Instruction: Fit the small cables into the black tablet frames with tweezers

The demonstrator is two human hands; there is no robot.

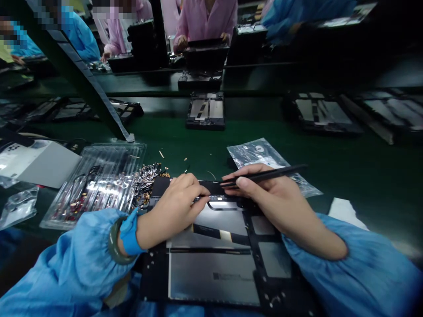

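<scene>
An open black device frame (211, 264) with grey metal panels lies in front of me on the green belt. My left hand (175, 207) rests on its top edge, fingers curled and pinched together on a small part I cannot make out. My right hand (264, 193) is closed round black tweezers (264, 175), whose tips point left toward my left fingertips at the frame's upper rim. Both arms wear blue sleeves; a blue band sits on my left wrist.
A clear plastic tray (99, 185) of small parts lies at left, with a grey box (39, 163) beyond it. A clear bag (264, 154) lies behind my right hand. More device frames (205, 110) rest on the belt. Other people in pink and blue coats work across it.
</scene>
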